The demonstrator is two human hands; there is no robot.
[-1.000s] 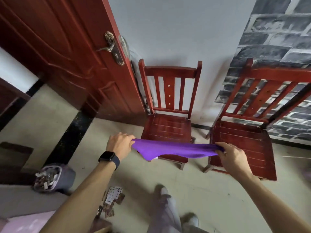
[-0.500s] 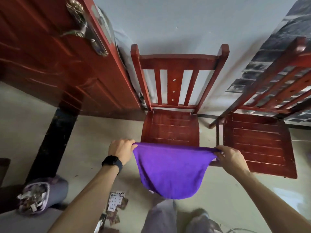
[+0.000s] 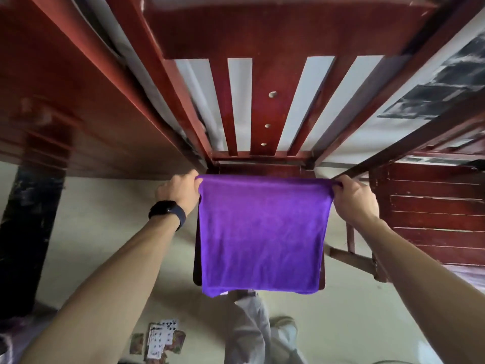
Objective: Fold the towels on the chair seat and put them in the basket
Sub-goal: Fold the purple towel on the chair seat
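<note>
**Containers.** A grey-purple object [image 3: 6, 345] lies at the lower left edge of the head view. It is cut off and blurred; its type and contents cannot be determined.

**Task item.** The purple towel [image 3: 262, 232] hangs as a flat sheet in front of the near chair [image 3: 262, 114], its top edge stretched level between the two hands.

**Grip state.**
- Left hand [image 3: 178, 190]: the grip is closed, fingers curled, pinching the towel's top left corner. A black watch [image 3: 168, 212] sits on this wrist.
- Right hand [image 3: 354, 198]: the grip is closed, fingers curled, pinching the towel's top right corner.

**Hidden or unclear.**
- The towel covers nearly all of the chair seat [image 3: 262, 169]. Only a strip shows above the towel's top edge, with dark slivers at its left side and lower right corner.
- Whether the towel touches the seat cannot be told.
- Whether the towel is one layer or doubled cannot be told.
- The chair's top rail is cut off by the upper edge.
- A second chair [image 3: 433, 219] stands just beside it to the right, partly out of frame.
- The red door [image 3: 65, 101] at left is blurred.
- Playing cards [image 3: 160, 340] lie on the floor [image 3: 105, 219] between the left forearm and the person's legs [image 3: 249, 324].
</note>
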